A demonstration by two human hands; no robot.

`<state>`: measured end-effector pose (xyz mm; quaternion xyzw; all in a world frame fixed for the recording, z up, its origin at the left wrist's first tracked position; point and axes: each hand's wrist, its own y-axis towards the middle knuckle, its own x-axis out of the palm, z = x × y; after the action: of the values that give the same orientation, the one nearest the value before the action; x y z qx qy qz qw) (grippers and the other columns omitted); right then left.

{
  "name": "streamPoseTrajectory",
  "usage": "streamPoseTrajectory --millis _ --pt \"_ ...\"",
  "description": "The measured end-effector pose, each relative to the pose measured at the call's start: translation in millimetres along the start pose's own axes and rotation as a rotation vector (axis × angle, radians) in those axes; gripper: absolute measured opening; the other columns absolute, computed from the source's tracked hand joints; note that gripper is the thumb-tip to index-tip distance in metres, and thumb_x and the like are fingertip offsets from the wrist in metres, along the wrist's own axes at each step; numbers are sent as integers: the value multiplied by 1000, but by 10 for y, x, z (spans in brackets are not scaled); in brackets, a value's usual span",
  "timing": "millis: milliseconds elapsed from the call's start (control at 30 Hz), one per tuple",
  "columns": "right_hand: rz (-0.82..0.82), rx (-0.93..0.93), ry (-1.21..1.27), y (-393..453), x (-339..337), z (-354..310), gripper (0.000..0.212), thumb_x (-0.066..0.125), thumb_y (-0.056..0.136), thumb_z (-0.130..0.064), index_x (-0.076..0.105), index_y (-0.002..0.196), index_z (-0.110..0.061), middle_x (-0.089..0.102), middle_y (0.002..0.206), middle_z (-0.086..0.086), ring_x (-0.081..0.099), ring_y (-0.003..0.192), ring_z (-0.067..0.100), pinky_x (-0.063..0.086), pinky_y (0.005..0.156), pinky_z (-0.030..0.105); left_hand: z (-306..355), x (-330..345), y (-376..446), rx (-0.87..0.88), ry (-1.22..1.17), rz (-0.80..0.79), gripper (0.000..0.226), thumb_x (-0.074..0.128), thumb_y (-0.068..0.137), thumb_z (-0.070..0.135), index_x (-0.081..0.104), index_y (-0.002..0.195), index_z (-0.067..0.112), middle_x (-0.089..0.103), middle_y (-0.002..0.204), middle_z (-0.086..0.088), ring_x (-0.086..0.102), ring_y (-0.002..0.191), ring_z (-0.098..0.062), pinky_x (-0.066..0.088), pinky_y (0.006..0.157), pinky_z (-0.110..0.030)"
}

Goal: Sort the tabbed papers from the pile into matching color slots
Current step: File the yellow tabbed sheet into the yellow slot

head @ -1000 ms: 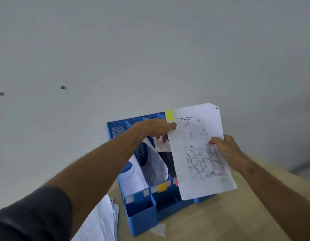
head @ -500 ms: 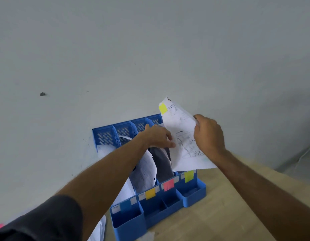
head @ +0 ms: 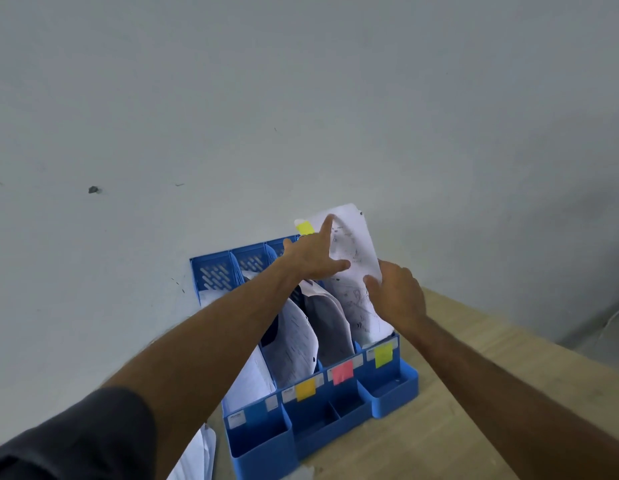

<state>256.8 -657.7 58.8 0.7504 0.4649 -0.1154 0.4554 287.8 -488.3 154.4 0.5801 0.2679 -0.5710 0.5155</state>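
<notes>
Your yellow-tabbed sheet (head: pixel 353 258) sits partly in the yellow-labelled slot (head: pixel 382 355); left hand (head: pixel 315 261) presses it flat-fingered, right hand (head: pixel 398 296) pinches its edge. Pile (head: pixel 197 455) at lower left remains.

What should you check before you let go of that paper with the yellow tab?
1. Tab colour: yellow tab matches the slot's yellow label: ok.
2. Paper inside the rightmost slot: ok.
3. Paper pushed fully down: cannot tell, its bottom is hidden.
4. Left hand steadies the paper with straight fingers: ok.
5. Right hand holds the paper's edge: ok.
6. More pile left to sort: ok.
</notes>
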Motion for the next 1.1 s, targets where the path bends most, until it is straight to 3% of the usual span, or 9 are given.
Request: streamPoseTrajectory --millis 133,233,333,467,600,800,900,1000,1100 --pt "-120 30 30 -37 52 41 36 59 100 -25 60 135 -17 73 107 11 68 87 28 58 81 40 -27 -13 -19 65 -58 3 114 73 89 46 -12 162 28 39 158 -9 43 141 -33 28 115 -65" --pt "-228 83 21 -120 116 71 29 63 94 -24 60 121 -13 72 104 14 69 81 27 59 71 37 -19 56 -37 142 7 -88 110 74 88 46 -6 162 33 29 163 -6 42 141 -32 28 114 -61" --pt "-267 88 -93 -137 113 94 30 67 86 -22 56 113 -15 68 99 12 68 81 27 55 62 31 -10 113 -15 166 58 -82 93 70 91 41 8 160 35 34 160 -5 46 138 -32 24 113 -63" --pt "-229 52 -353 -133 50 170 19 58 100 -18 60 117 -10 64 112 10 67 98 25 54 80 29 -8 121 -4 182 37 -56 82 67 92 36 19 158 29 38 159 -4 48 136 -32 26 115 -64" --pt "-213 72 -310 -191 107 324 16 56 101 -23 62 112 -13 66 111 4 65 98 20 53 82 27 18 103 -40 232 105 -19 77 64 95 37 23 159 25 38 161 -2 44 141 -28 22 117 -61" --pt "-66 83 -193 -234 56 183 30 59 97 -44 59 86 -16 64 82 3 63 75 21 57 72 36 -34 126 -93 237 183 -139 83 63 96 39 16 163 27 35 164 -1 34 149 -29 12 119 -66" --pt "35 -10 -103 -256 31 -46 39 60 97 -46 53 72 -17 55 63 0 55 58 21 50 55 36 -67 72 -181 238 136 -103 82 61 97 35 14 163 27 39 162 -1 37 147 -27 14 120 -63" --pt "91 -130 29 -309 22 -361 40 63 96 -39 48 65 -18 43 57 -9 44 52 15 34 48 29 -180 -40 -367 260 92 -29 70 61 96 35 29 158 29 47 155 2 41 143 -24 25 118 -58" --pt "115 -282 86 -407 64 -770 45 68 92 -29 38 59 -23 40 53 -8 41 51 16 29 49 30 -401 -204 -717 321 136 100 51 59 92 26 48 142 27 57 140 3 49 130 -23 36 109 -49"
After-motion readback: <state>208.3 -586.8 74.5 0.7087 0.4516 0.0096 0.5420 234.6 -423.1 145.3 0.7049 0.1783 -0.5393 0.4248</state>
